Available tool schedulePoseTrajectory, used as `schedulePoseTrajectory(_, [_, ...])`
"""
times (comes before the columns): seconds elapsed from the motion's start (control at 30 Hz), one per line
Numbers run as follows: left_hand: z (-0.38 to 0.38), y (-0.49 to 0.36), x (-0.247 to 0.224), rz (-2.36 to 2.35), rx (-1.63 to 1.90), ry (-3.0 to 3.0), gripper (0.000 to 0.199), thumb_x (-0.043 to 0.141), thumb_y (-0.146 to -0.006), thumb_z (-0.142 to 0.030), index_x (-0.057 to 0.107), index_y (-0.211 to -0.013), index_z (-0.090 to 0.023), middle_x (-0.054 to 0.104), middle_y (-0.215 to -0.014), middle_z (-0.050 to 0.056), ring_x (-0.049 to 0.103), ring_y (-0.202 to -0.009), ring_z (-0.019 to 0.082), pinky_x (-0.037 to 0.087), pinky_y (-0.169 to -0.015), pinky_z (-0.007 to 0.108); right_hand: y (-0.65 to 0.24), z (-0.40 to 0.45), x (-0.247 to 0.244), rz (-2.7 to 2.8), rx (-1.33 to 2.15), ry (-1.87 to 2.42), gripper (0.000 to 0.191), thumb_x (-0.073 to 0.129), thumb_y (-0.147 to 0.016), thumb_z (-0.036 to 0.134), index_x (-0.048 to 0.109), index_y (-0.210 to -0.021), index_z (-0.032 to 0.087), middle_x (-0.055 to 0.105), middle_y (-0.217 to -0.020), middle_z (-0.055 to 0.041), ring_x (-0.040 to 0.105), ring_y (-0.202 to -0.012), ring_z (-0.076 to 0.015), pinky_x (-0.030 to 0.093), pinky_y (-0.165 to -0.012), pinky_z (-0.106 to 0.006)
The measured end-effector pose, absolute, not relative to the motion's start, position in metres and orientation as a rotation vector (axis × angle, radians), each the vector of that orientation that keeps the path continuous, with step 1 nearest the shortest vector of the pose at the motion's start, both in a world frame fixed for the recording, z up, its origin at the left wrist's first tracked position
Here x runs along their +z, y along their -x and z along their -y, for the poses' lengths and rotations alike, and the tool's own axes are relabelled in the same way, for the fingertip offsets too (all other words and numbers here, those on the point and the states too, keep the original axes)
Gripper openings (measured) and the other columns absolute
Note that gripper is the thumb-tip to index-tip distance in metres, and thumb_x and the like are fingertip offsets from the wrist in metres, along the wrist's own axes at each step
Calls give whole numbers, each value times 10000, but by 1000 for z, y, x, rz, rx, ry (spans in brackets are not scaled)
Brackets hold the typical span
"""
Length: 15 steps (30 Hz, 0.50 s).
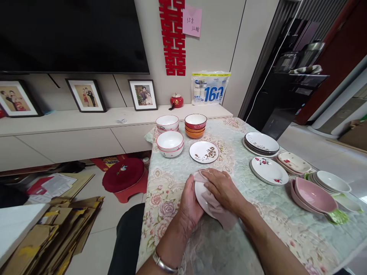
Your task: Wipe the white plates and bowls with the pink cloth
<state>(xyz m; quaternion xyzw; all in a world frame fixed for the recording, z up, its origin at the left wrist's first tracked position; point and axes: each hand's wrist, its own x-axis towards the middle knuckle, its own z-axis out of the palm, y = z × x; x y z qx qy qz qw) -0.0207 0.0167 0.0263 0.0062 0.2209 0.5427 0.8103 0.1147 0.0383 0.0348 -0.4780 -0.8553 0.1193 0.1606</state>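
Note:
My left hand [189, 202] grips a white plate [203, 196] by its left edge, thumb along the rim. Over the plate's right side, my right hand [225, 189] presses a pale pink cloth [222, 217] that hangs past the lower rim. The cloth and fingers hide much of the plate. Just beyond my hands lies a plate with a brown flower print [204, 152]. White bowls with red rims [170, 141] stand in stacks behind it to the left, and a red bowl [195, 121] tops several orange ones.
On the right of the flowered tablecloth [160, 206] are stacked dark-rimmed plates [262, 142], flower-printed plates [269, 170], pink bowls [315, 194] and white bowls [334, 181]. A red stool [124, 175] and flattened cardboard [57, 229] are at the left. A low cabinet [123, 117] runs behind.

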Motion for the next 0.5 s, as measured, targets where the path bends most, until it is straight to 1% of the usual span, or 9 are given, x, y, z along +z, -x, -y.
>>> schedulePoseTrajectory(0.07, [-16,19,27,-448,1144,-41,435,484,-869,-445,619,-1158,-149,704,-1056,94,646,-960,264,472,-868,378,-114,-42,36,2381,328,1403,394,424,-964,325,512,-1334,222,556,-1341,-132,491,-1252,-251,346,-1049,-490])
schedulePoseTrajectory(0.13, [-14,20,28,-430,1127,-39,461,472,-872,-473,615,-1163,-146,704,-1042,100,646,-963,272,473,-867,389,-113,-42,37,2386,332,1350,404,457,-952,346,520,-1327,210,566,-1326,-135,498,-1241,-251,367,-1035,-465])
schedulePoseTrajectory(0.23, [-13,23,27,-427,1134,-9,482,457,-874,-502,634,-1109,-120,707,-998,117,650,-953,278,477,-864,394,-110,-36,41,2461,360,1189,420,515,-924,338,520,-1330,231,551,-1355,-118,465,-1277,-260,334,-1061,-482])
schedulePoseTrajectory(0.37, [-14,29,29,-463,1146,18,508,480,-857,-526,662,-977,-67,709,-917,155,663,-898,287,495,-834,394,-109,-28,46,2556,429,1016,393,538,-914,288,542,-1306,316,548,-1378,-52,408,-1334,-265,243,-1102,-542])
schedulePoseTrajectory(0.43, [-15,31,30,-493,1174,40,505,485,-854,-525,665,-925,-59,709,-863,157,671,-843,283,506,-804,391,-111,-27,46,2579,473,928,357,527,-926,290,566,-1279,330,567,-1359,-35,397,-1344,-256,243,-1105,-536])
schedulePoseTrajectory(0.5, [-17,35,31,-539,1228,61,487,487,-856,-513,666,-913,-64,708,-810,142,677,-780,270,517,-765,386,-113,-29,44,2562,523,838,306,552,-918,313,615,-1218,314,587,-1333,-35,400,-1341,-254,270,-1101,-513])
